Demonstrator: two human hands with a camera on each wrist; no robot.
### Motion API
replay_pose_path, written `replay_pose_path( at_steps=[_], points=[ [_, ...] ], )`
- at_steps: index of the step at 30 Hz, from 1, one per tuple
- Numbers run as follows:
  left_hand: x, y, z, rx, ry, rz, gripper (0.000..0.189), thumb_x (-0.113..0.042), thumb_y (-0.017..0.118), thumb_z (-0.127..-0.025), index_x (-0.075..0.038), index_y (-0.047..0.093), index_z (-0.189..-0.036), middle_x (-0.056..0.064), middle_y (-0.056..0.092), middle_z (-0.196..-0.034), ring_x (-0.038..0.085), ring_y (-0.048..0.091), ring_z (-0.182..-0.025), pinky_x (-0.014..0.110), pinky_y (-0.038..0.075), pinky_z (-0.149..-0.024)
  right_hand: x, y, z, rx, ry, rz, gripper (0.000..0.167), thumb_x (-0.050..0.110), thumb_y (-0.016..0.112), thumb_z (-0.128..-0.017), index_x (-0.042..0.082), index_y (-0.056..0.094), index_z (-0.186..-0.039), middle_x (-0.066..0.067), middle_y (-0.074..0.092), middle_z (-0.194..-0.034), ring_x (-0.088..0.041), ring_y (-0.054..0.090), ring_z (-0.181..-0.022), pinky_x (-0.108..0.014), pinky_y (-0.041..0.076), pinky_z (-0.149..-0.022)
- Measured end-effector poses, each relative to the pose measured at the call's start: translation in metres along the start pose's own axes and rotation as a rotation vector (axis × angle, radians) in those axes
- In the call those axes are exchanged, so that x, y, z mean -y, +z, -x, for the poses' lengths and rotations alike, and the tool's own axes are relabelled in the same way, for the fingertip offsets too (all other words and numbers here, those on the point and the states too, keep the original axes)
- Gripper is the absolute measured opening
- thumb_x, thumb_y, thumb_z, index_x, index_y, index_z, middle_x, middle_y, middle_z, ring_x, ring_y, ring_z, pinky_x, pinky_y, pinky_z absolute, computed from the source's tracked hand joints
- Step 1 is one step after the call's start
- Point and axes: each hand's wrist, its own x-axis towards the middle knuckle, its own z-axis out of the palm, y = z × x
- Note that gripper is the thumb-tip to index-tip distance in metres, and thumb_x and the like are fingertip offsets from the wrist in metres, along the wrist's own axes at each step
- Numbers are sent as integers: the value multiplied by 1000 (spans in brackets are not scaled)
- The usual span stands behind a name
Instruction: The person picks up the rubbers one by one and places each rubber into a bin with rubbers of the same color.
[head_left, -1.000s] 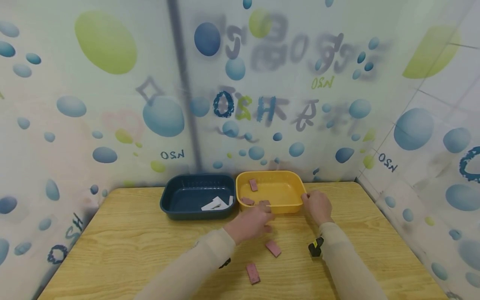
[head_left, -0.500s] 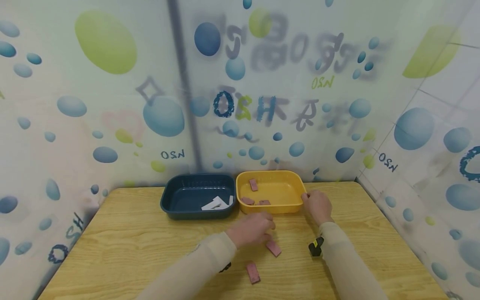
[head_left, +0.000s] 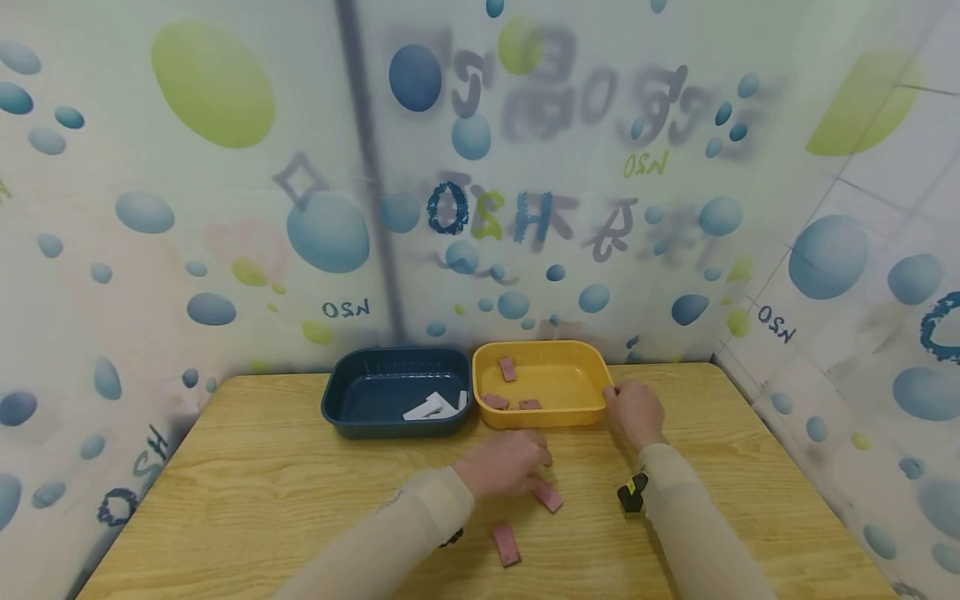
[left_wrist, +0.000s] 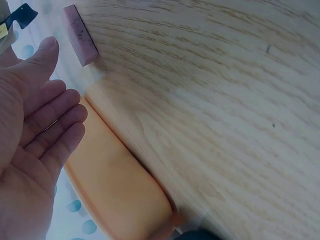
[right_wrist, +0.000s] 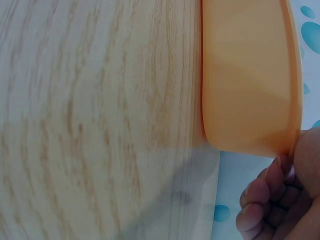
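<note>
My left hand [head_left: 504, 463] hovers over the table just in front of the yellow bin [head_left: 558, 417], its fingers loosely bent. Its fingertips are beside a small pink block [head_left: 550, 498], partly covered by them in the head view. In the left wrist view nothing lies in the palm, and a speckled pink block [left_wrist: 81, 36] is past the thumb. A second pink block [head_left: 506, 545] lies nearer to me. With thumb and fingers, my right hand [head_left: 636, 414] pinches the rim at the yellow bin's right end; the right wrist view shows this grip [right_wrist: 280, 195] too.
Several pink blocks [head_left: 507, 369] lie inside the yellow bin. A dark blue bin [head_left: 401, 430] touching its left side holds several white pieces [head_left: 426, 409]. Both stand at the back of the wooden table [head_left: 285, 483], against a patterned wall covering [head_left: 525, 275].
My left hand has drawn back from the yellow bin's front rim toward me, down to the nearer pink block. My right hand stays on the bin's rim.
</note>
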Motion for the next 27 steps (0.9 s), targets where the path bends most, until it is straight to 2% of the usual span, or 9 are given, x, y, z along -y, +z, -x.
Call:
replay_pose_path(
  at_steps=[4, 9, 17, 24, 27],
  points=[
    [1, 2, 0, 3, 26, -21, 28, -43, 74, -93, -16, 79, -102, -9, 68, -92, -2, 57, -78, 12, 48, -73, -1, 0, 0, -1, -2, 2, 43, 19, 50, -99, 9, 52, -57, -3, 45, -58, -21, 46, -59, -30, 32, -54],
    [-2, 2, 0, 44, 19, -38, 20, -37, 77, -93, -18, 78, -98, -10, 66, -88, -2, 52, -73, 13, 45, -68, -1, 1, -1, 2, 2, 6, 42, 19, 50, -99, 8, 54, -58, -3, 45, -59, -21, 46, -59, -30, 33, -55],
    [-6, 1, 1, 104, -10, -46, 22, -31, 84, -88, -20, 79, -106, -11, 68, -95, -1, 53, -78, 13, 46, -73, -1, 1, 0, 3, 5, 3, 42, 19, 50, -99, 9, 53, -58, -3, 45, -59, -21, 45, -59, -30, 33, -55],
    [-9, 3, -2, 121, -16, -72, 12, -29, 84, -88, -22, 76, -92, -13, 61, -82, 1, 49, -71, 14, 42, -67, 0, 1, 0, 13, 12, 5, 42, 19, 50, -99, 9, 55, -59, -3, 46, -59, -21, 46, -59, -30, 33, -55],
    [-9, 5, -3, 134, -20, -80, 12, -28, 84, -87, -22, 75, -91, -14, 60, -81, 1, 48, -71, 14, 42, -67, 1, 0, 0, 14, 11, 6, 42, 20, 50, -100, 9, 55, -59, -3, 47, -59, -21, 47, -59, -30, 34, -55]
  ],
)
